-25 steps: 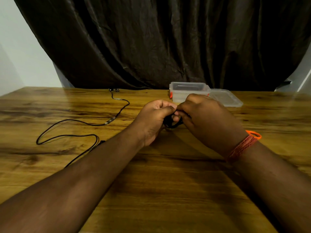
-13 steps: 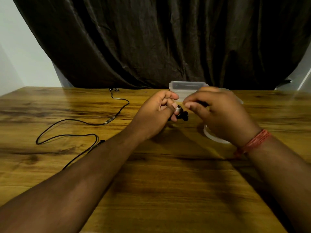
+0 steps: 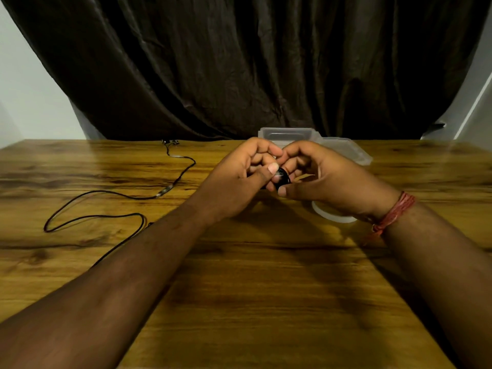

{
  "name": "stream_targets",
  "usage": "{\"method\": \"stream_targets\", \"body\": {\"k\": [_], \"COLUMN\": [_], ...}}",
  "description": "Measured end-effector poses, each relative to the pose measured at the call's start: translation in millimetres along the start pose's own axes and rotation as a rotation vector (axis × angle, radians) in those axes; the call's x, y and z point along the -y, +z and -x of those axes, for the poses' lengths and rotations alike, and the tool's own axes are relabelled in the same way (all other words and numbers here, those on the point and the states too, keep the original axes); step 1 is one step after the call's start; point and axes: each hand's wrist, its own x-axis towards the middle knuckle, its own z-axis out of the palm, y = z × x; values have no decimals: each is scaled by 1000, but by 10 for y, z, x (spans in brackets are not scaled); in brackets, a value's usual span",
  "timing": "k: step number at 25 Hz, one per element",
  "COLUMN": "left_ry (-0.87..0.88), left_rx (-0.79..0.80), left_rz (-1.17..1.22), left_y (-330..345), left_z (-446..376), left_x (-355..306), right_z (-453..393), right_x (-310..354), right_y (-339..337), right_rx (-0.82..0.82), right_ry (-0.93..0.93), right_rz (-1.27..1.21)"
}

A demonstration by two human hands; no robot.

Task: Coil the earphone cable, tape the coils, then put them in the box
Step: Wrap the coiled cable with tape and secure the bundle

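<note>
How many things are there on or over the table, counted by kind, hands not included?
Earphone cables: 2, a coiled bundle held in both hands and a loose cable lying on the table
Clear plastic box: 1
Box lid: 1
Tape roll: 1
Total: 5

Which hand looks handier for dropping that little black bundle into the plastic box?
Probably the left hand: its thumb pins the coiled cable, and the box sits just beyond.
</note>
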Motion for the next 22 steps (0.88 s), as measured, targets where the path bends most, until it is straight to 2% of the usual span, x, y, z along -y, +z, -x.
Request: {"method": "stream_targets", "body": {"k": [4, 8, 16, 22], "left_ry": [21, 28, 55, 45], "left_rx": [-2, -14, -25, -16], "left_rz": [-37, -40, 34, 24], "left_y": [-1, 6, -3, -1], "left_z": [2, 1, -8, -17], "left_x": [14, 16, 17, 40], "right_z": [-15, -2, 5, -23], "right_x": [5, 21, 40, -8], "right_y": [36, 35, 57, 93], "right_rx": [-109, -147, -62, -75], "right_ry": [-38, -69, -103, -83], "right_rz": [91, 111, -178, -213]}}
